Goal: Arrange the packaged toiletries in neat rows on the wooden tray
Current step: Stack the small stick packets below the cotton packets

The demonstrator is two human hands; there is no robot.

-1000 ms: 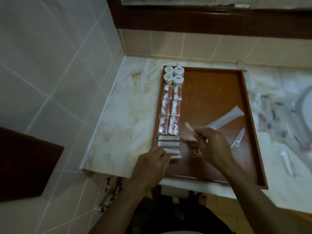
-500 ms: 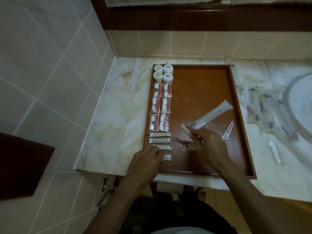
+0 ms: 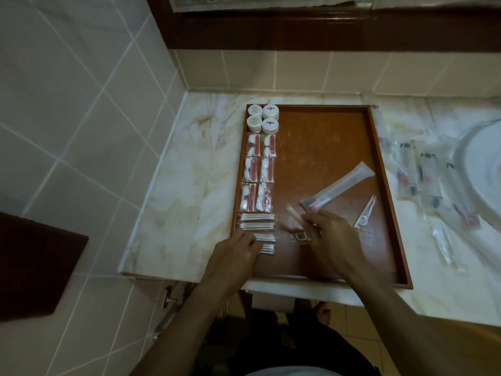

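A wooden tray [image 3: 325, 137] lies on the marble counter. Down its left side run white round jars [image 3: 263, 118], then red-and-white packets [image 3: 260, 172], then cotton swab packets [image 3: 257, 226]. My left hand [image 3: 235, 253] rests on the nearest swab packets at the tray's front left. My right hand [image 3: 333, 240] pinches a thin pale packet [image 3: 294, 214] above a clear floss-pick packet [image 3: 299, 236]. A long toothbrush packet [image 3: 339, 188] lies slanted in the tray, with another floss pick [image 3: 366, 214] to its right.
Several loose clear packets [image 3: 423, 180] lie on the counter [image 3: 189, 185] right of the tray, beside a white basin [image 3: 482, 169]. A tiled wall stands to the left and behind. The tray's middle and back right show bare wood.
The view has shifted slightly. My left hand stays on the swab packets; my right hand keeps hold of the thin packet and has hardly moved over the tray.
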